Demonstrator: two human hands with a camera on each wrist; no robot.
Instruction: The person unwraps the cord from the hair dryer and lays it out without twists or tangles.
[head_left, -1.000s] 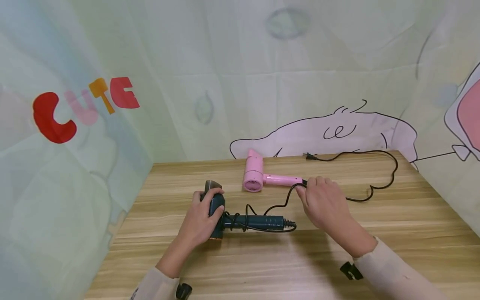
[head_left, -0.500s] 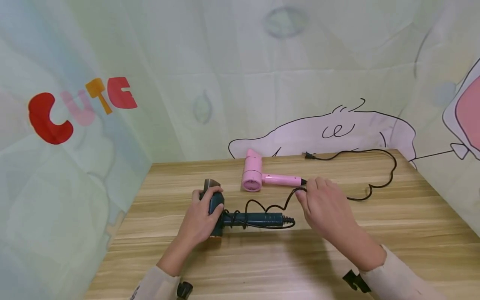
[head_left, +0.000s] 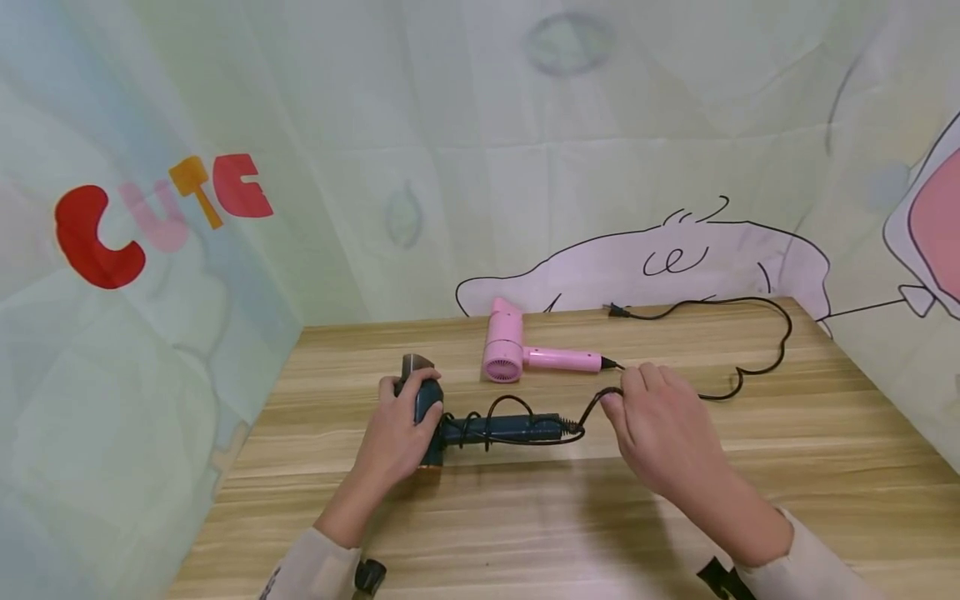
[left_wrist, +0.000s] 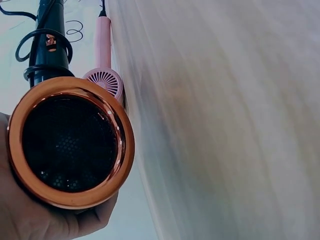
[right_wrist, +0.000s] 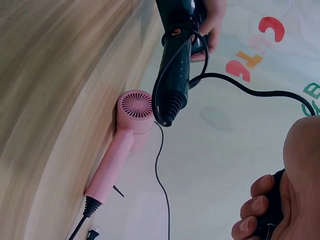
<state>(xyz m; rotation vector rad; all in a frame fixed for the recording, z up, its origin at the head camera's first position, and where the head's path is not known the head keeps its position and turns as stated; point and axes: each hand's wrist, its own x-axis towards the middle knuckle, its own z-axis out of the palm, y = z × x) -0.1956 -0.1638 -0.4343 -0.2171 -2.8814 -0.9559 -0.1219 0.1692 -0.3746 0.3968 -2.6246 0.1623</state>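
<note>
Left hand [head_left: 397,433]: you clamp the dark dryer [head_left: 512,427] by its barrel [head_left: 429,400].
Right hand [head_left: 667,427]: you grip its cord [right_wrist: 260,93], probably bunched, palm partly hidden.
Dark dryer: nearer you than the pink dryer [head_left: 562,360].
Pink dryer: on the table [head_left: 540,525], towards the back.

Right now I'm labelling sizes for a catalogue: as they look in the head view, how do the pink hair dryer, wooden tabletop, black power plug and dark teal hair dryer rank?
1. Wooden tabletop
2. Dark teal hair dryer, partly covered by the left hand
3. Pink hair dryer
4. Black power plug
</note>
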